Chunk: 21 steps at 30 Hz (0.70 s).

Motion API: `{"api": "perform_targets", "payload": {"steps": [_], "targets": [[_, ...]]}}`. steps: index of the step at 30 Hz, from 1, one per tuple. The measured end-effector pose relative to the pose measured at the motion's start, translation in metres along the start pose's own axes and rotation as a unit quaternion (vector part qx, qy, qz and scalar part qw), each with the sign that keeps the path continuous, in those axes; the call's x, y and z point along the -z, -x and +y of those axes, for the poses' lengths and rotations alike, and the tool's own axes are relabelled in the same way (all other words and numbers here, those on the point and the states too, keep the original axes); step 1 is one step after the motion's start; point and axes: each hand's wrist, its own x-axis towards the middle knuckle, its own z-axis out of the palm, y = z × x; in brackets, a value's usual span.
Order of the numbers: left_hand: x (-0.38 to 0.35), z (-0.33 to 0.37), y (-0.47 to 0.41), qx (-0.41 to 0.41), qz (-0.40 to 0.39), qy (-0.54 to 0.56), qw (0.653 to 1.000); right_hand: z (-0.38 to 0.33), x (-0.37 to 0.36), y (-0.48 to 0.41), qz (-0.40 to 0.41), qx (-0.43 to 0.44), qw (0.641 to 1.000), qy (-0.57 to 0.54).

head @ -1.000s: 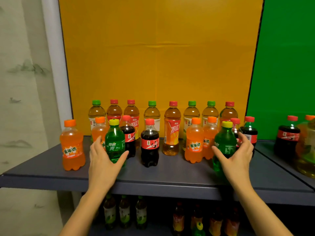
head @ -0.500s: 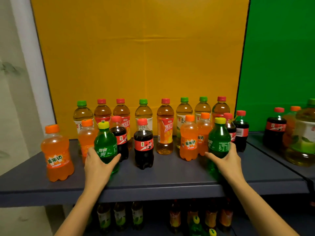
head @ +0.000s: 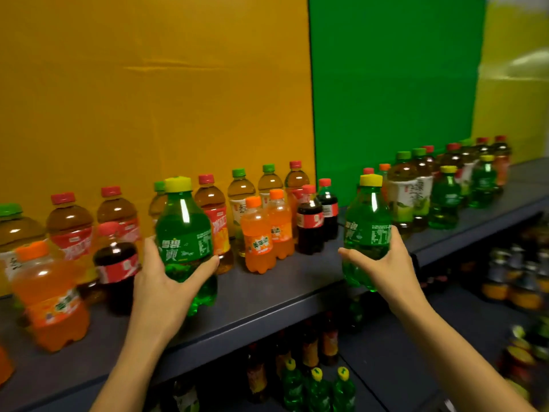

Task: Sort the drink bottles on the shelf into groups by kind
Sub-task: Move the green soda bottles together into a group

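Note:
My left hand (head: 165, 281) grips a green soda bottle with a yellow cap (head: 184, 233), held above the dark shelf (head: 267, 292). My right hand (head: 383, 263) grips a second green soda bottle (head: 367, 221) over the shelf's front edge. Between them stand two orange soda bottles (head: 258, 242) and two cola bottles (head: 310, 224). Tea bottles with red and green caps (head: 240, 194) line the back. At the left stand an orange soda bottle (head: 47, 295) and a cola bottle (head: 117, 263).
A neighbouring shelf section to the right holds more tea bottles (head: 407, 188) and green soda bottles (head: 445, 197). A lower shelf (head: 386, 367) carries further bottles. Yellow and green panels (head: 386, 84) back the shelves.
Both hands have closed round the green bottles and lifted them off the shelf. The view has swung to the right, showing more of the right shelf section.

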Motion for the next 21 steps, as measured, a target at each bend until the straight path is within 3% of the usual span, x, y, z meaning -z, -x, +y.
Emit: {"api": "perform_targets", "payload": {"steps": [12,21], "targets": [[-0.178,0.047,0.02,-0.024,-0.158,0.152,0.975,0.02,0.156,0.012,0.148,-0.026,0.986,0.076],[-0.339,0.101,0.056,-0.004,-0.216,0.192,0.957,0.064,0.29,-0.029,0.195,-0.017,0.975,0.104]]}}
